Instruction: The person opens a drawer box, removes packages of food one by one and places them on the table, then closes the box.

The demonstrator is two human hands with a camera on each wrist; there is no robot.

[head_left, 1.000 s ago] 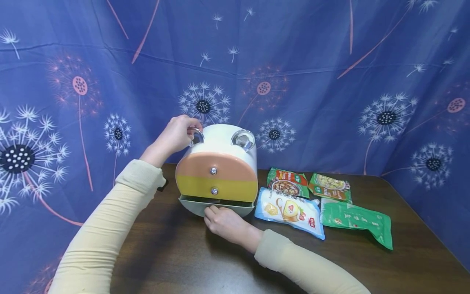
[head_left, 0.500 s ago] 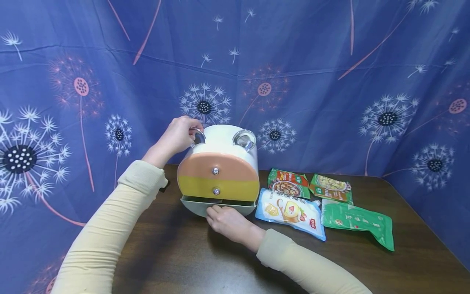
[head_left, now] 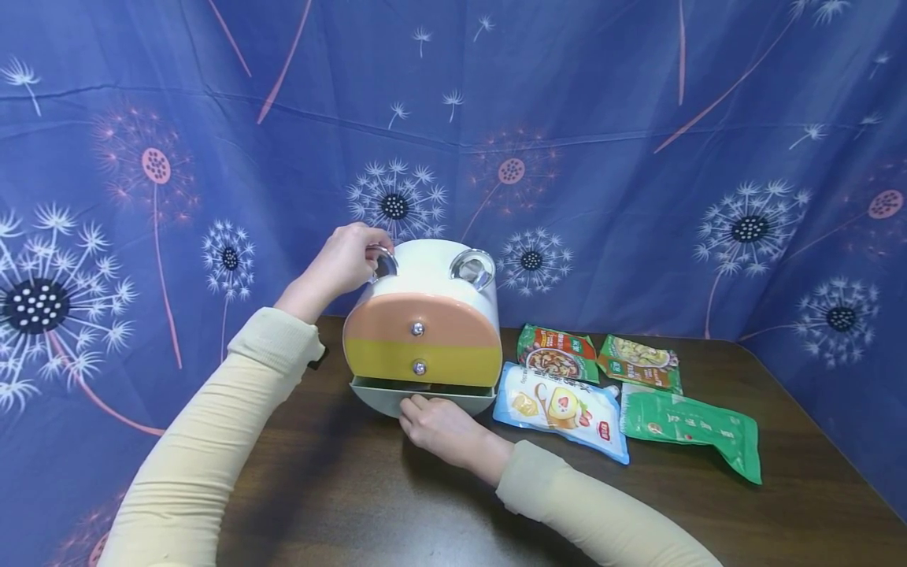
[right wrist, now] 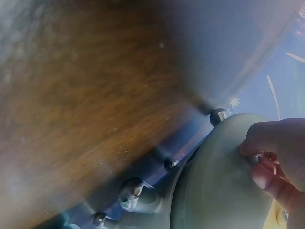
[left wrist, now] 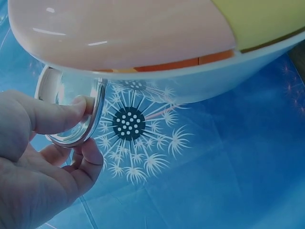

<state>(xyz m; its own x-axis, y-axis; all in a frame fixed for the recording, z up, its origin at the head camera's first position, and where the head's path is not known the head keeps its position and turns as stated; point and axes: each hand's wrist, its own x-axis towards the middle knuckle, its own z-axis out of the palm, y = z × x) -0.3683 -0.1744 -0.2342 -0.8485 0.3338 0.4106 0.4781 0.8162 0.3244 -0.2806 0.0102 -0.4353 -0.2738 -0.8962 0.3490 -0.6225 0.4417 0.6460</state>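
A small rounded cabinet [head_left: 445,268] with a white shell and drawers in orange, yellow and grey-green stands on the table. My left hand [head_left: 343,256] holds the silver ring [left wrist: 101,102] on the cabinet's upper left, thumb laid across it in the left wrist view. The lowest, grey-green drawer [head_left: 375,399] is pulled out a little, with a dark gap above its front. At that drawer's front, my right hand [head_left: 442,429] pinches the small metal knob [right wrist: 258,158] between thumb and fingers. Knobs on the orange drawer [head_left: 383,315] and yellow drawer [head_left: 375,362] are untouched.
Right of the cabinet lie a white and blue food pouch [head_left: 560,409], a green packet [head_left: 694,425], a red and green packet [head_left: 560,353] and a brown and green packet [head_left: 640,362]. Blue dandelion-print cloth [head_left: 602,157] hangs behind the wooden table [head_left: 340,504].
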